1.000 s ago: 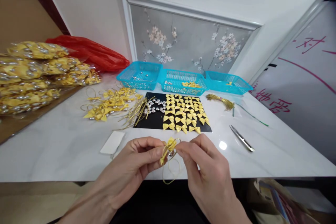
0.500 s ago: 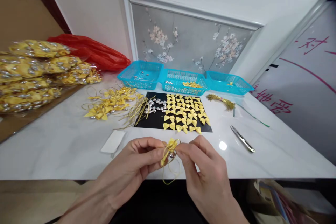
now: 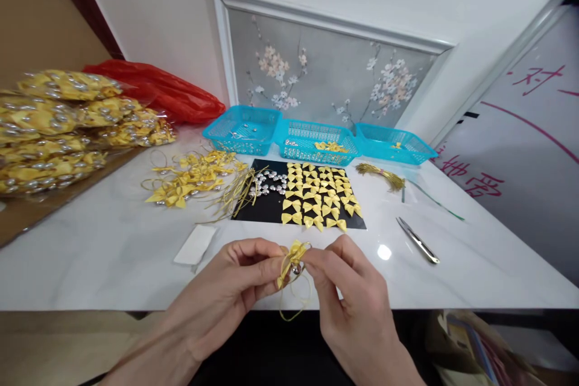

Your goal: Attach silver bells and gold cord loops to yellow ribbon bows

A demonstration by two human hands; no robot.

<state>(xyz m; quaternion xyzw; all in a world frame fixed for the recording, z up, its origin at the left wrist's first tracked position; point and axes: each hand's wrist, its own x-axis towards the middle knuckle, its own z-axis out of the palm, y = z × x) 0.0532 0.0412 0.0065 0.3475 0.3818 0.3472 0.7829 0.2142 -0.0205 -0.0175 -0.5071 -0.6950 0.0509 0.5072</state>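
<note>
Over the near edge of the white table [image 3: 90,253], my left hand [image 3: 230,289] and my right hand [image 3: 348,295] pinch one small yellow ribbon bow [image 3: 293,253] between fingertips. A little silver bell hangs under the bow, and a thin gold cord [image 3: 294,298] loops down from it. Beyond my hands lies a black mat [image 3: 266,208] carrying rows of yellow bows [image 3: 319,193] and a cluster of silver bells [image 3: 268,182].
Three blue baskets [image 3: 312,140] stand at the back before a framed flower picture. Finished bows with cords [image 3: 192,178] pile at left, bagged bows [image 3: 54,132] and a red bag [image 3: 154,93] beyond. A white card [image 3: 195,244], gold cord bundle [image 3: 380,174] and snips [image 3: 417,240] lie nearby.
Both hands stay at the bow, with only slight finger shifts. The view has barely moved.
</note>
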